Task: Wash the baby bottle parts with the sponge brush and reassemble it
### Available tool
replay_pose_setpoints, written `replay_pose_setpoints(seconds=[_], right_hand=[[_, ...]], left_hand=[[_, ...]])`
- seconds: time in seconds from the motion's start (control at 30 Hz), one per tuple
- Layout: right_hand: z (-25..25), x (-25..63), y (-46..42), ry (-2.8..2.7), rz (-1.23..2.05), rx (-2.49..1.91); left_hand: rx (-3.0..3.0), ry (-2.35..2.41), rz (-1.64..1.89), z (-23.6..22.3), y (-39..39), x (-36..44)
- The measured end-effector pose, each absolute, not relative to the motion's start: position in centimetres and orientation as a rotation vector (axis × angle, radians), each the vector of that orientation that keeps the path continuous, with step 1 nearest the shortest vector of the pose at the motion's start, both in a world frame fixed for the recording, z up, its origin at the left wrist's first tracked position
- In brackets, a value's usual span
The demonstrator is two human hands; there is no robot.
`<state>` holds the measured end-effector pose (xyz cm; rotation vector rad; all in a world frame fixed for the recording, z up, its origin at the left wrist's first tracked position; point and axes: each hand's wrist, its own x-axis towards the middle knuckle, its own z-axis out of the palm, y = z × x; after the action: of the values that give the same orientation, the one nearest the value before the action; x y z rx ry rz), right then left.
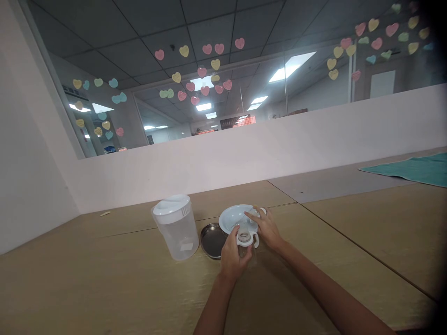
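My left hand [232,258] is closed round a small clear container [244,238] with a white collar, a round open mouth and a white loop handle on its right side. Just beyond it, my right hand [267,228] has its fingers bent round a small white piece [262,211], mostly hidden by the hand. Something clear shows between the hands, too faint to name. Behind them lies a pale blue-white shallow bowl [230,216]. A dark round metal pan [211,241] sits left of my left hand, partly under the bowl's edge.
A tall translucent pitcher [178,232] with a white lid stands left of the pan. The wooden table [122,288] meets a white wall [209,163] with a window above. A teal cloth [415,168] lies at the far right, and a small pale scrap [104,214] at the far left.
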<state>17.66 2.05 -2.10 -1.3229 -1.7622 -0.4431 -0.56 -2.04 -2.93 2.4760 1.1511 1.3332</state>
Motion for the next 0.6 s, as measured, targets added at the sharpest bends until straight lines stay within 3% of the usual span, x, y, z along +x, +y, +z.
replay_pose_setpoints(seconds=[0.37,0.47,0.6], right_hand=[[-1.9,17.2,1.6,-1.723,-0.452,-1.419],[-2.1,17.4,1.9,-1.673,-0.389,-1.383],[-2.4,17.4,2.0,-1.638,-0.273,-1.373]], left_hand=[[2.517,1.114,1.466,-2.3,-2.4,-0.9],[2.670,1.240,1.752,-1.8,-1.9,-2.9],[1.966,1.949,2.347,-0.4,-1.3,-6.3]])
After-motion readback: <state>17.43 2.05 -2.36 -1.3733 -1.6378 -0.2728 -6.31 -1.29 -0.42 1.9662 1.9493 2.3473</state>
